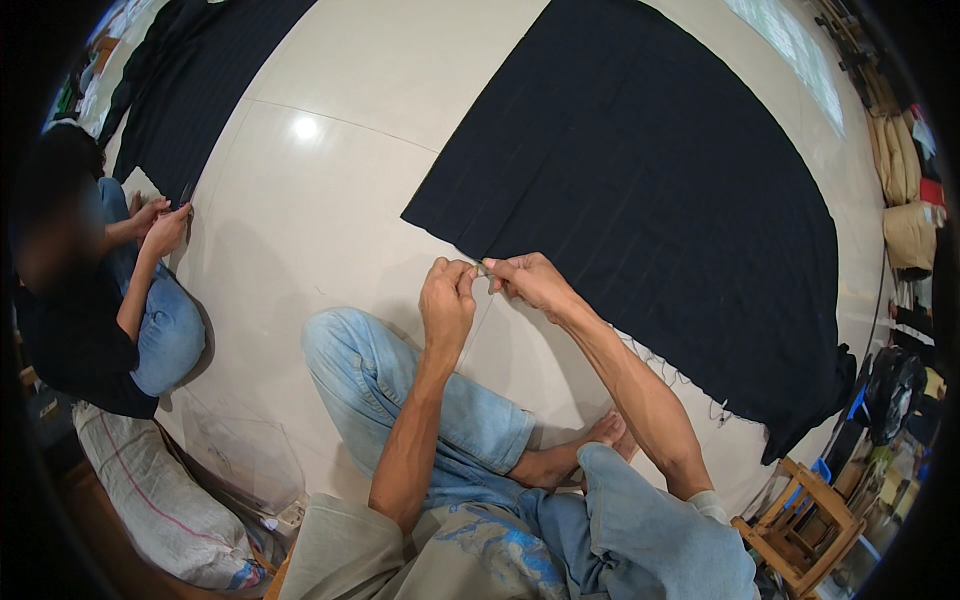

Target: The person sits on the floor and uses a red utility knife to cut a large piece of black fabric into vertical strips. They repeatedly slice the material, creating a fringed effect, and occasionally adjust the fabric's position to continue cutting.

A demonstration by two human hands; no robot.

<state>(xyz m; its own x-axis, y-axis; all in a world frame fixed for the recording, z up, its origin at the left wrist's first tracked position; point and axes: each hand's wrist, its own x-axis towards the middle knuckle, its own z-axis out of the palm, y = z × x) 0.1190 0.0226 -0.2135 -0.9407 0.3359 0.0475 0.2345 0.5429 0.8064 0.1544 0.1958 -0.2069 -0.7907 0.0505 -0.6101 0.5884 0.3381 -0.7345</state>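
My left hand (448, 295) is closed in a pinch just below the near corner edge of a large dark navy cloth (630, 190) spread on the floor; what its fingertips hold is too small to make out. Beside it, my right hand (530, 280) grips a small metal tool (488, 272), perhaps thread snips, with its tip at the left fingertips. Loose threads (670, 370) lie along the cloth's near edge on the right. My bent legs in light blue jeans are under and around my forearms.
At left another person (80, 300) sits with hands (165, 225) at a dark striped cloth (190, 70). A white sack (160, 500) lies lower left. A wooden stool (800, 520), black bags (890, 395) and tan bundles (905, 240) line the right side of the tiled floor (330, 160).
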